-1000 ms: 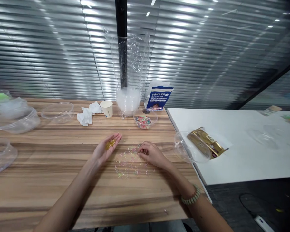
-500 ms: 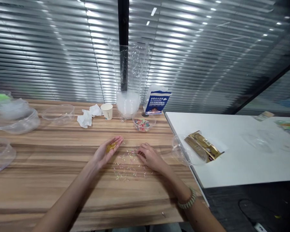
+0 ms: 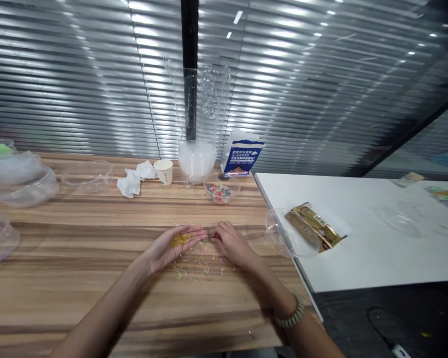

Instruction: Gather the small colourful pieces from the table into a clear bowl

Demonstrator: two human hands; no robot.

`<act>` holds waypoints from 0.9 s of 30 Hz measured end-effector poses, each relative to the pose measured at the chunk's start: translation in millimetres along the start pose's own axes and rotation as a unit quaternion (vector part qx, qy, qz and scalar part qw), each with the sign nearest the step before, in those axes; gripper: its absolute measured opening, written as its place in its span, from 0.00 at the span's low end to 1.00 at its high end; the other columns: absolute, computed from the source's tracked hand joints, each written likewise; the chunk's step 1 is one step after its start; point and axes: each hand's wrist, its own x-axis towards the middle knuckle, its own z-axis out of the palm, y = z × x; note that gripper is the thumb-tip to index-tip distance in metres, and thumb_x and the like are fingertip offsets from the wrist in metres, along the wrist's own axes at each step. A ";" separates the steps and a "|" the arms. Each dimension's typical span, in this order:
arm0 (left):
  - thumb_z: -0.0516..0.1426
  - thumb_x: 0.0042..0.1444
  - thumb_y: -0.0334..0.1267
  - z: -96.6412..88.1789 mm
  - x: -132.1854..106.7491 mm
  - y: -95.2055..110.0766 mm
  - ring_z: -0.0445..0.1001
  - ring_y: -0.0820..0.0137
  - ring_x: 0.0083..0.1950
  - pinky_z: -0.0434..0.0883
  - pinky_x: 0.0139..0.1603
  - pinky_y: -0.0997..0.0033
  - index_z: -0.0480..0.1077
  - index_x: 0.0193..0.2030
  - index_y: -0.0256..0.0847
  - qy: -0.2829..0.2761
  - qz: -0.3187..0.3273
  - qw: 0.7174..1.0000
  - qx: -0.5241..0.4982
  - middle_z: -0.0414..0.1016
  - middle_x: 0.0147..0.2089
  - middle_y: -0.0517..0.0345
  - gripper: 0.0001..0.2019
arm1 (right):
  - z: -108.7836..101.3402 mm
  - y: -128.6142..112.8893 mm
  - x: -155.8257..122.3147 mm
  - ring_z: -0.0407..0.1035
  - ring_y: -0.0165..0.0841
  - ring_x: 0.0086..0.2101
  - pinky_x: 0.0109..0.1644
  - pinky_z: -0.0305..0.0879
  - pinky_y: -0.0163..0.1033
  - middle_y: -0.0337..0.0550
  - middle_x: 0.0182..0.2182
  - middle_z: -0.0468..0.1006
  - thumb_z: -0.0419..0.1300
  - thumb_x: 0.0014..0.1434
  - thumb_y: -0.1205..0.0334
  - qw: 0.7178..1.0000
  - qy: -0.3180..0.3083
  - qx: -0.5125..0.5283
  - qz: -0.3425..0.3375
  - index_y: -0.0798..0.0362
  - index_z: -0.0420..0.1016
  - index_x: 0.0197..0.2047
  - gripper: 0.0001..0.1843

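Note:
My left hand (image 3: 173, 246) lies palm up on the wooden table (image 3: 78, 268), fingers stretched, with a small heap of yellow bits (image 3: 179, 239) cupped in the palm. My right hand (image 3: 232, 242) rests just to its right, fingers curled down in a pinch at the table; what the fingertips hold is too small to see. Several thin pale scattered pieces (image 3: 201, 266) in pink, green and white lie on the wood between and below both hands.
A small clear bowl of coloured bits (image 3: 220, 189), a stack of clear bowls in a plastic sleeve (image 3: 196, 159), a paper cup (image 3: 164, 170), crumpled tissue (image 3: 132, 180) and a blue-white packet (image 3: 242, 155) stand behind. Clear bowls (image 3: 20, 186) sit left. On the white table (image 3: 377, 258), a gold packet (image 3: 315, 224) and tipped bowl (image 3: 289, 237).
My left hand has slid right toward my right hand, and its fingertips now nearly touch it. The right hand has stayed in place, still pinching.

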 end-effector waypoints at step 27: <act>0.51 0.62 0.25 2.6 0.1 -17.3 0.80 0.63 0.41 0.75 0.50 0.66 0.76 0.35 0.23 -0.031 -0.046 0.998 -0.027 0.79 0.40 0.39 0.13 | 2.7 -27.1 3.3 0.71 0.34 0.38 0.44 0.67 0.41 0.45 0.36 0.79 0.54 0.65 0.66 0.956 0.210 0.181 -0.093 0.52 0.76 0.44 0.10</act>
